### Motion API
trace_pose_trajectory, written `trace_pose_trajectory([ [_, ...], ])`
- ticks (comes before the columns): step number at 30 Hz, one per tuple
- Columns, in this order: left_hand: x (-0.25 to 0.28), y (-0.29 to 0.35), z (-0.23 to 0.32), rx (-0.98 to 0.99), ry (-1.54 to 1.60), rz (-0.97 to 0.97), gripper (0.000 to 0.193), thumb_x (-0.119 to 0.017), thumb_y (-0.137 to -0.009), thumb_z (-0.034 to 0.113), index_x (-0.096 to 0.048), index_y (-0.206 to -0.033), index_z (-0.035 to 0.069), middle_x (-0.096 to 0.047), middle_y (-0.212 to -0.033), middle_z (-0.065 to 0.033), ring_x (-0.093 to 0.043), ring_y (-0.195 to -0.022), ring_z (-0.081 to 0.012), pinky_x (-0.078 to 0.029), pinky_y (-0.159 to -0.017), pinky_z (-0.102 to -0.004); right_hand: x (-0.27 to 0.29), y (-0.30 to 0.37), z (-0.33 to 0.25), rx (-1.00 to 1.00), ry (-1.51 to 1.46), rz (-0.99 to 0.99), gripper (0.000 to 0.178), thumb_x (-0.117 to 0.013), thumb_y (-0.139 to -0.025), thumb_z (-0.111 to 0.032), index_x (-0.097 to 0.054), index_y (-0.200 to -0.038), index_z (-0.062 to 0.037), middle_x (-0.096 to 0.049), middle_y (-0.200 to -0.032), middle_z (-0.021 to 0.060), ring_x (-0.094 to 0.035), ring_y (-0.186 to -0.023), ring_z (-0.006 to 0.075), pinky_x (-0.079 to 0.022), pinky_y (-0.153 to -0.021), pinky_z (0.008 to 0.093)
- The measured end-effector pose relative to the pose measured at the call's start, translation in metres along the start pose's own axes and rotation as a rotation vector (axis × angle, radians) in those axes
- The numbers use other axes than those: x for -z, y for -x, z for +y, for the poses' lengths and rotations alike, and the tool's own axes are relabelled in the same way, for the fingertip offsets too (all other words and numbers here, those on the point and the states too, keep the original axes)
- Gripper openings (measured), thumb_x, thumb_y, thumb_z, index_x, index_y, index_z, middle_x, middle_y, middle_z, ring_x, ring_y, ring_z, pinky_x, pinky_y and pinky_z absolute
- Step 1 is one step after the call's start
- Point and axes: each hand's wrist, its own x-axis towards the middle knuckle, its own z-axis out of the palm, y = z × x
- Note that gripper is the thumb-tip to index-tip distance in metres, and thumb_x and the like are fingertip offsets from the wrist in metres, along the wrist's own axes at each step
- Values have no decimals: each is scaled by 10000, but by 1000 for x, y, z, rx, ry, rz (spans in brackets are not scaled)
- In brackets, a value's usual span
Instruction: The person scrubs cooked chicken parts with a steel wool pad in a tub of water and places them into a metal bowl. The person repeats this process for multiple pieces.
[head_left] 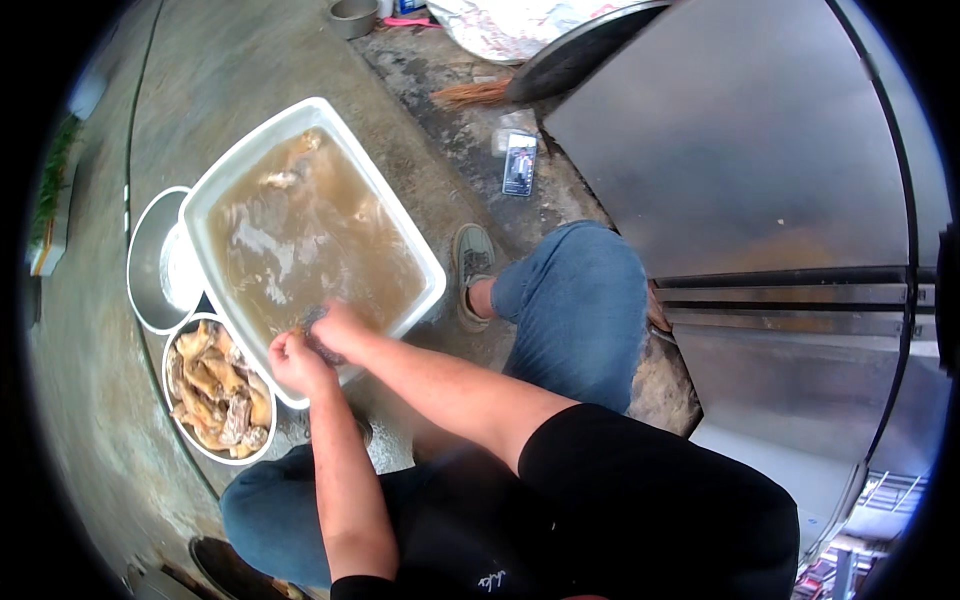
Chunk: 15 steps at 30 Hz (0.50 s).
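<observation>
Fingers of both hands gripping dark piece | piece mostly hidden | tub water murky

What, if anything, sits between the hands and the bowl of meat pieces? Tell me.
Nothing visible does. The left hand and right hand hold a dark piece over the near rim of the white tub, and the bowl of meat pieces lies right beside that rim, uncovered.

Glossy white plastic tub — rough concrete floor — brushed-metal cabinet
</observation>
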Motion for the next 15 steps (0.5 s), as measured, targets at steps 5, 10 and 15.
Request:
trace_pose_trajectory([
  [5,-13,10,25,-53,-65,-108,83,-537,-813,-3,-533,-896,6,-587,-850,-74,-568,-754,-161,-485,-694,-274,-3,-26,15,-77,-128,43,362,-593,-770,-57,-592,-1122,27,-644,-994,206,-636,-842,306,-505,-704,411],
  [10,1,-13,14,-3,123,-142,95,-510,-813,-14,-529,-904,8,-587,-878,-90,-571,-771,-167,-493,-700,-279,16,-15,17,-122,-190,-341,304,-578,-775,-28,-607,-1072,32,-637,-947,160,-614,-813,241,-489,-652,386],
  [15,2,-13,14,-20,56,-279,102,-511,-809,-18,-529,-906,7,-587,-879,-85,-574,-779,-164,-498,-708,-281,20,-11,15,-134,-244,-354,246,-569,-797,-27,-636,-1026,31,-639,-908,154,-607,-819,243,-496,-666,398],
])
